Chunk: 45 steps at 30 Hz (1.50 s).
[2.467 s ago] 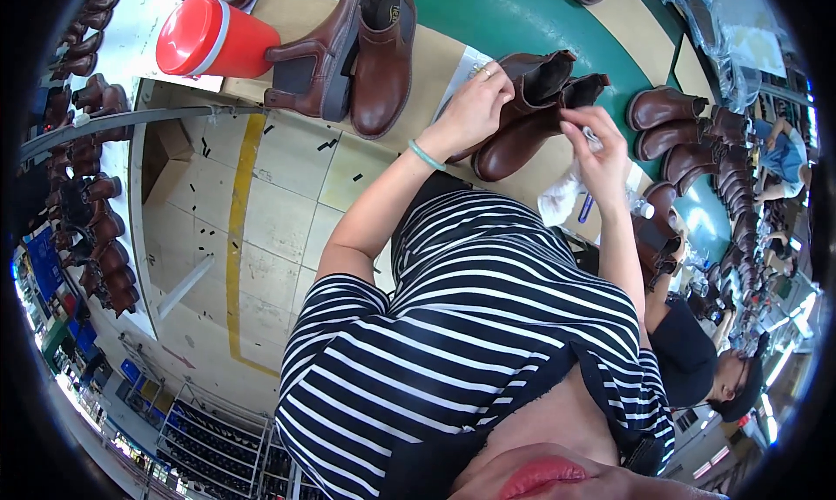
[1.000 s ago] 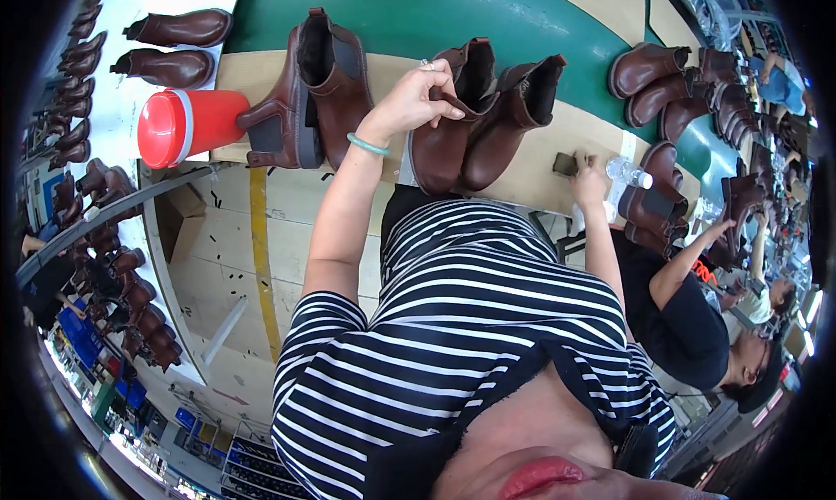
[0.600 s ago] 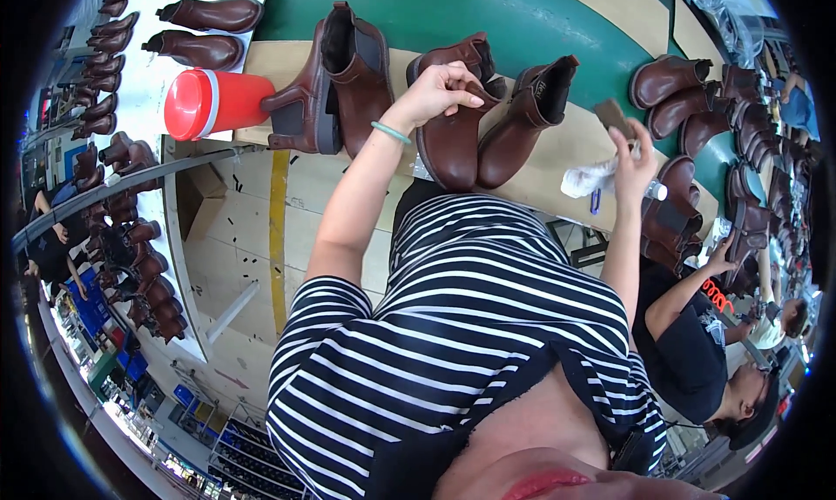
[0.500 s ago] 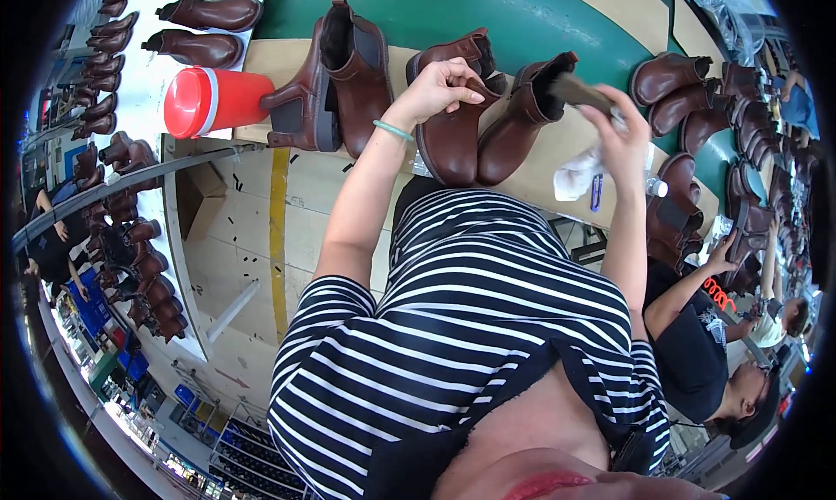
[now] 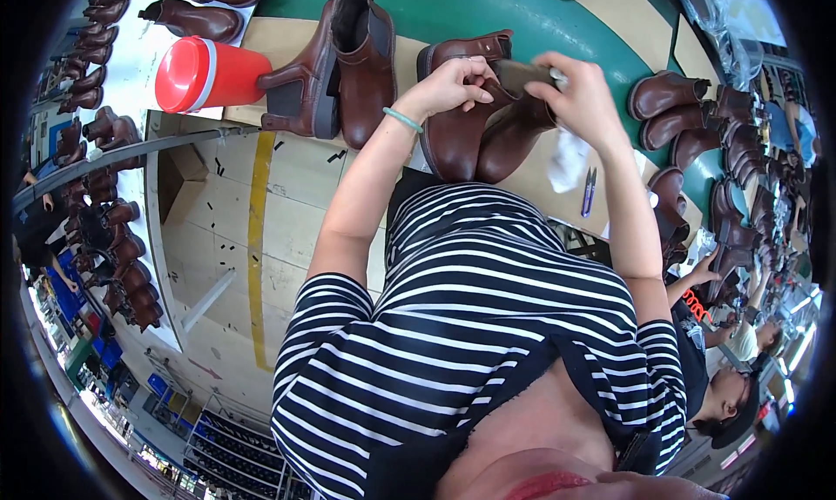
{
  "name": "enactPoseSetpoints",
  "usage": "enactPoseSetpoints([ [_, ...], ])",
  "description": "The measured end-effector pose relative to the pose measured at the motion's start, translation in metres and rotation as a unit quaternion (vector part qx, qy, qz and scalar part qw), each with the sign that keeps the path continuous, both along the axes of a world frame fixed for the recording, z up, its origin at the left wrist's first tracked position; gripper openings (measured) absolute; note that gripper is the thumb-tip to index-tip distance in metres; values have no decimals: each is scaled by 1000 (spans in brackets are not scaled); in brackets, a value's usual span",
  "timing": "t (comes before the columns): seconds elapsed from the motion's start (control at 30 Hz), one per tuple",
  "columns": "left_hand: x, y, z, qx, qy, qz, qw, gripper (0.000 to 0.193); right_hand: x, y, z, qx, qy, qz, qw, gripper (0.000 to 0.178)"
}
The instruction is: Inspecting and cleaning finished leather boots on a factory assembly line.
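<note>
Two brown ankle boots stand side by side before me, toes toward me: a left boot (image 5: 451, 147) and a right boot (image 5: 512, 145). My left hand (image 5: 453, 87), with a green bangle at the wrist, pinches the upper edge of the left boot. In my right hand (image 5: 576, 95) is a flat grey-brown block (image 5: 517, 77), held over the boots' openings; whether it touches the leather I cannot tell. A white cloth (image 5: 568, 162) lies below that hand. Thread snips (image 5: 589, 194) with purple handles rest beside the cloth.
Left of me stand another pair of brown boots (image 5: 364, 82) and a red container (image 5: 218, 75) with a white band. More boots (image 5: 666, 95) crowd the green table (image 5: 418, 13) at right. Further right, a co-worker (image 5: 727, 395) handles a boot.
My right hand has swung left with the block, from beside the right boot to over the boots' openings. My left hand keeps its pinch on the left boot.
</note>
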<state>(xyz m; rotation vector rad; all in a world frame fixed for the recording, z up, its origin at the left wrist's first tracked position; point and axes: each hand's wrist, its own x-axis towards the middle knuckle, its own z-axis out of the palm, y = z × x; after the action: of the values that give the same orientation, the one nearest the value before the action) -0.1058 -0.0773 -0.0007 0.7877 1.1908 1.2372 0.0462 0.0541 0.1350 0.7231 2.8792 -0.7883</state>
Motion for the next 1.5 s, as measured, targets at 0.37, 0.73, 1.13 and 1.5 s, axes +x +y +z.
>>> enactPoseSetpoints([
  [0.37, -4, 3, -10, 5, 9, -26, 1000, 24, -16, 6, -12, -42, 111, 50, 992, 25],
  [0.73, -5, 5, -12, -20, 23, -38, 999, 21, -26, 8, -10, -44, 51, 49, 996, 29],
  [1.13, -13, 9, 1, 2, 43, -79, 996, 19, -9, 9, -20, 59, -18, 101, 993, 25],
  [1.5, -29, -48, 32, 3, 292, 36, 956, 26, 175, 85, 9, -191, 185, -321, 909, 16],
])
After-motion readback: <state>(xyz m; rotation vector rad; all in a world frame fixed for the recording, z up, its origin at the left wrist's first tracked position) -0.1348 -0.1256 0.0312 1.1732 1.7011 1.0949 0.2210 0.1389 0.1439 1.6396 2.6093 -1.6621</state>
